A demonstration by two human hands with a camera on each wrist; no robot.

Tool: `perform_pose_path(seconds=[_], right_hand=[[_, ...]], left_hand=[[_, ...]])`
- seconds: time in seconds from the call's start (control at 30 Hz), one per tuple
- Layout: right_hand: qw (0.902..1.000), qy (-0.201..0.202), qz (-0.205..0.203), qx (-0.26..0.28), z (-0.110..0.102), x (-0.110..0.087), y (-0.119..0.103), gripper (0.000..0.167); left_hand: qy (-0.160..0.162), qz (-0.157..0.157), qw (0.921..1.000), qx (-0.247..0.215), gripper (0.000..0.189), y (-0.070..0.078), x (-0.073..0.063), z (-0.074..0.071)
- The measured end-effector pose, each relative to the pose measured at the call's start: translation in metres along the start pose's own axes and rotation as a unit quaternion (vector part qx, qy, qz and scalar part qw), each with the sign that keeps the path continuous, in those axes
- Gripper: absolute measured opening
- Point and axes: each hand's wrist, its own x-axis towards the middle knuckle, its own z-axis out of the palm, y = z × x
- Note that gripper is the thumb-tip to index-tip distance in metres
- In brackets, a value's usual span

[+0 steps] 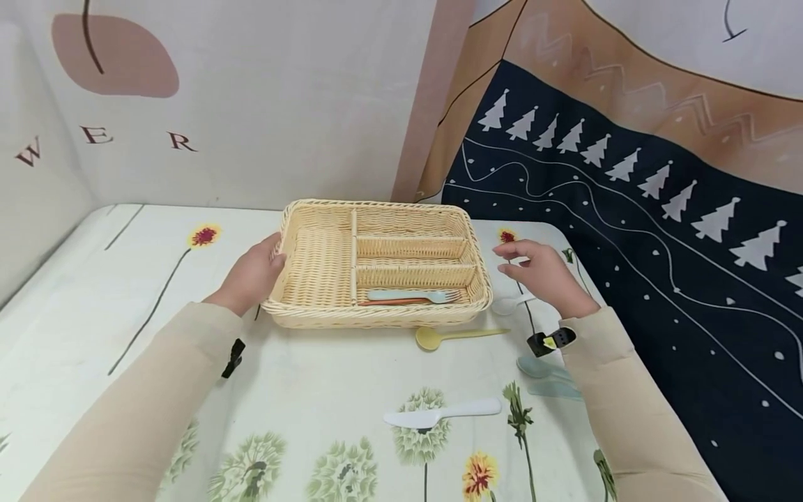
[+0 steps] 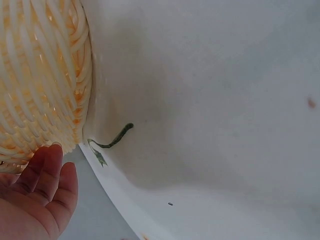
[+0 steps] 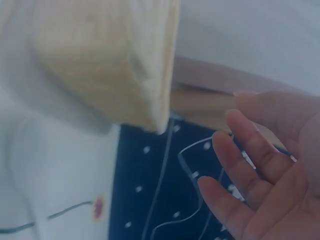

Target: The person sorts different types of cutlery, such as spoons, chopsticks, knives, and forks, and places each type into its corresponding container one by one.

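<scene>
A wicker cutlery basket point(image 1: 320, 261) with a wide left section and narrow right sections sits toward the back of the table. My left hand point(image 1: 254, 274) grips its left end, thumb over the rim and fingertips against the woven outside, as the left wrist view shows. A light blue fork point(image 1: 408, 295) lies in the front narrow compartment beside an orange-brown utensil point(image 1: 392, 302). Off the basket's right end, my right hand point(image 1: 539, 268) hovers with loosely bent fingers and holds nothing; the right wrist view shows a gap between it and the basket.
In front of the basket lies a yellow spoon point(image 1: 429, 339). A white spoon point(image 1: 505, 305) rests near its right corner. A white knife point(image 1: 426, 417) lies closer to me. By my right sleeve are a light blue spoon point(image 1: 536, 367) and another light blue utensil point(image 1: 555, 390), partly covered.
</scene>
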Motion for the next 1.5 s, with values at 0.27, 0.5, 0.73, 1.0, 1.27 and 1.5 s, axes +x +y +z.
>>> perform_pose_path(seconds=[0.27,0.5,0.73,1.0,1.27,1.5], right_hand=[[0.9996,-0.007,0.027,0.006,0.007,-0.003,0.025,0.033],[0.997,-0.031,0.071,0.003,0.012,0.001,0.041,0.035],[0.9955,-0.052,0.079,0.004,0.017,0.006,0.062,0.035],[0.9942,-0.064,0.086,-0.011,0.02,0.007,0.08,0.035],[0.9909,-0.085,0.103,-0.015,0.019,0.008,0.089,0.033],[0.987,-0.115,0.112,-0.013,0.019,0.01,0.096,0.032]], left_hand=[[0.0,-0.006,1.0,-0.001,0.058,0.002,-0.001,0.0],[-0.001,-0.005,1.0,0.003,0.059,0.003,-0.003,-0.002],[0.003,-0.002,1.0,0.006,0.058,0.001,-0.002,-0.002],[-0.001,-0.004,1.0,0.008,0.059,0.001,-0.001,-0.001],[0.004,-0.006,0.9999,0.011,0.058,0.0,0.0,0.0],[0.003,-0.008,1.0,0.004,0.058,0.002,-0.002,0.0]])
